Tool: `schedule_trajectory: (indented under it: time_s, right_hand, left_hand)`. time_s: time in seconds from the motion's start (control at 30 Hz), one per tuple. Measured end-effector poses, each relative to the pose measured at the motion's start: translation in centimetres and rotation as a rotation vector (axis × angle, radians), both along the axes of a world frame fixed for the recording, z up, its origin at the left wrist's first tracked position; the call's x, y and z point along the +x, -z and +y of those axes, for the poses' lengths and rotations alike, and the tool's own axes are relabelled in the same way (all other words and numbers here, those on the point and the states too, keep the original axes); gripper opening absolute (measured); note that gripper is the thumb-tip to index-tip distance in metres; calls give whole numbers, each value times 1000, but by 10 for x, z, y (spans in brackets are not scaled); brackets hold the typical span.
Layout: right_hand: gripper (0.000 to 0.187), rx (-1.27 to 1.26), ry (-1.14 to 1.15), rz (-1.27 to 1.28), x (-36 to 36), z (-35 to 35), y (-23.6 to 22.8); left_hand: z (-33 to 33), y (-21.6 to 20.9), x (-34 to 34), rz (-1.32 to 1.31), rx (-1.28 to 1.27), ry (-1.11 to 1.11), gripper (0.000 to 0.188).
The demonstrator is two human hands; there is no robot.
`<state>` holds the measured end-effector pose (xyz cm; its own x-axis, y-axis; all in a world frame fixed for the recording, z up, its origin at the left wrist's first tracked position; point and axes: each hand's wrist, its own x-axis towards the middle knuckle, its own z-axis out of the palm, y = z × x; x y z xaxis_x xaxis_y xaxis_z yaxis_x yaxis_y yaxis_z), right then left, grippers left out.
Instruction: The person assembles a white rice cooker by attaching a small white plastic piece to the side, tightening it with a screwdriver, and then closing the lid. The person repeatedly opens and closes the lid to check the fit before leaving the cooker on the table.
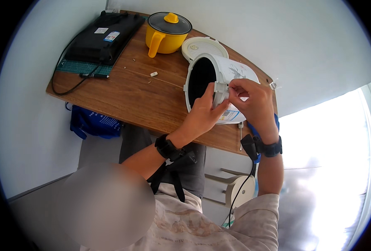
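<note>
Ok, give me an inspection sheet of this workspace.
Surface: brown wooden table, tiny scraps on it.
Things: white tub on its side, mouth facing left; white bracket at its rim.
Clutter: yellow pot, round white lid, flat black object over green mat, small white piece, screwdriver.
Hands: left hand grips the rim by the bracket; right hand has fingertips at it, anything held too small to tell.
Cables: black cable curls near the table's left corner; second cable hangs by the right forearm.
Surroundings: pale walls, blue bag below the table, pale stool.

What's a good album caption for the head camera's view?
Left hand and right hand at the open end of a white bucket, sideways on a wooden table.
</note>
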<state>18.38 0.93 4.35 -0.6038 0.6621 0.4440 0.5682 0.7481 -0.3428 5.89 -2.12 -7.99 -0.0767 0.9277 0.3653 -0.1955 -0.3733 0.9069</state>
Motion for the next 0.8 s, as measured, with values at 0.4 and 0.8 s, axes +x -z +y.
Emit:
schedule_trajectory:
  time_s: [0.4, 0.8]
  right_hand:
    - [13, 48, -26, -122, -3, -2, -7]
    - [20, 134, 25, -217, -4, -1, -5]
  left_hand:
    - [2, 2, -1, -15, 35, -1, 40]
    - [2, 4, -1, 10, -15, 11, 45]
